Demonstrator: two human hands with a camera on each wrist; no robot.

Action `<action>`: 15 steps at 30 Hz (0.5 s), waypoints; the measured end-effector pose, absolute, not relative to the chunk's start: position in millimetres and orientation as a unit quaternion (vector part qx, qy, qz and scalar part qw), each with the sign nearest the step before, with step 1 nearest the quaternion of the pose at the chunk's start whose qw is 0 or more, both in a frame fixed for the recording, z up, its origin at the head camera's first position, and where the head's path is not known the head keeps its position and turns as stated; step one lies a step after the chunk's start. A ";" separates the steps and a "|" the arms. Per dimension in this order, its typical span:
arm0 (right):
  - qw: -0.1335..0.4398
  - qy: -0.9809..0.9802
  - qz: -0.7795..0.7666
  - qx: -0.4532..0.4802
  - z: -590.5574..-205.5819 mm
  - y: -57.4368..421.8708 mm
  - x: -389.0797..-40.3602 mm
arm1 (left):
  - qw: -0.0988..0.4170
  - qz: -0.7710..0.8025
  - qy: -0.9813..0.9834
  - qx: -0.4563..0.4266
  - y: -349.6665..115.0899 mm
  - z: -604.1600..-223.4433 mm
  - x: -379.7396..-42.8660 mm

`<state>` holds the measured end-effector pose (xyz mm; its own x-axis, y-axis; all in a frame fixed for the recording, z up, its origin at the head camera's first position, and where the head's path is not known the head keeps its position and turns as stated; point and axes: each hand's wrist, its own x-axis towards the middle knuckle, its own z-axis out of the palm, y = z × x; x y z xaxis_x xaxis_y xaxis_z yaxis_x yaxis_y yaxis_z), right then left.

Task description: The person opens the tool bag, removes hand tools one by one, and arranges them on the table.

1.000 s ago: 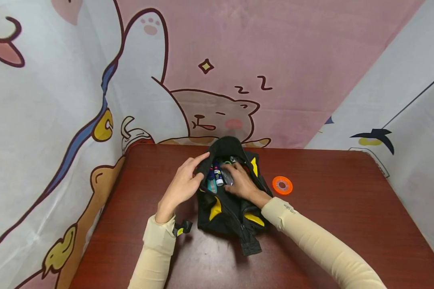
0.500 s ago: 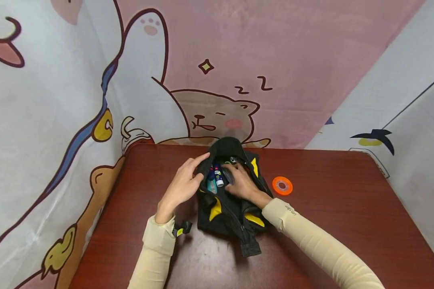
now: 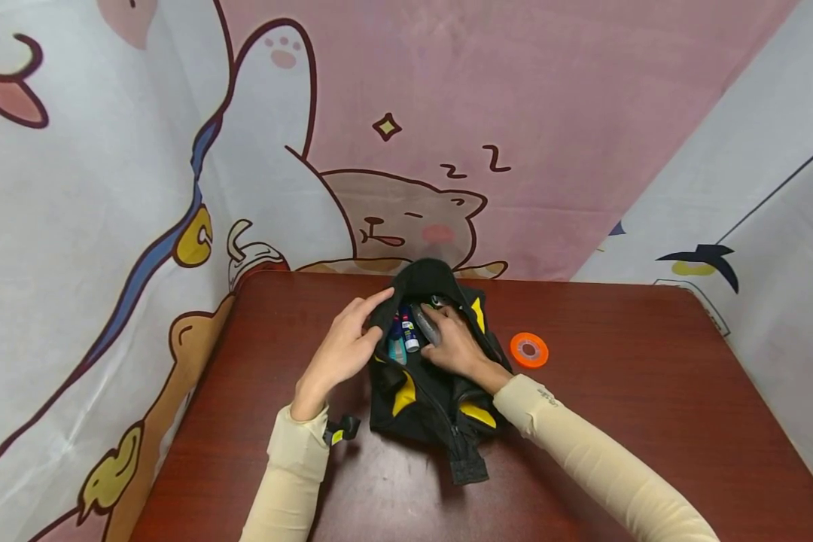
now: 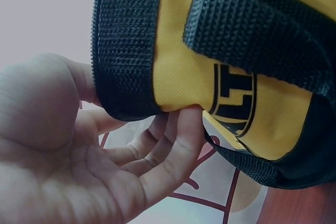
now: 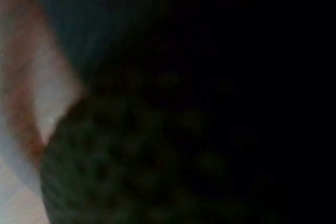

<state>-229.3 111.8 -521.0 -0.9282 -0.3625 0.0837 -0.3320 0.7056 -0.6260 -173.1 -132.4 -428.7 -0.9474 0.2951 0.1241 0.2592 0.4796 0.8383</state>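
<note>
A black and yellow zip bag lies on the table with its mouth open. In the head view my left hand grips the left side of that mouth. The left wrist view shows the fingers against the bag's yellow outside, thumb behind the dark rim. My right hand reaches into the bag, thumb and fingers around a dark grey, rounded, long object, its kind unclear. Beside it lie a white and blue glue-stick-like tube and a teal item. The right wrist view is mostly dark.
An orange ring-shaped roll lies on the reddish-brown table to the right of the bag. A black strap end sticks out by the left wrist. Printed cloth hangs behind and at both sides.
The grey object has turned slightly and shows more clearly by my right fingers. The left hand keeps its hold on the bag's edge; the orange roll stays put.
</note>
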 end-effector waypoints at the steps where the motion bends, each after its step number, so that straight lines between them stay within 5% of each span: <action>1: 0.017 0.922 -0.335 -0.191 -520.5 112.0 -228.9 | 0.018 0.483 0.860 0.162 -132.2 -428.7 -173.0; 15: -0.003 0.916 -0.353 -0.190 -503.2 119.1 -220.5 | 0.017 0.474 0.865 0.162 -130.1 -429.7 -173.4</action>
<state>-220.5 119.1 -503.2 -0.9276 -0.3467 0.1391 -0.3505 0.6786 -0.6455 -173.4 -130.1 -429.7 -0.9467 0.2968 0.1253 0.2653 0.4975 0.8259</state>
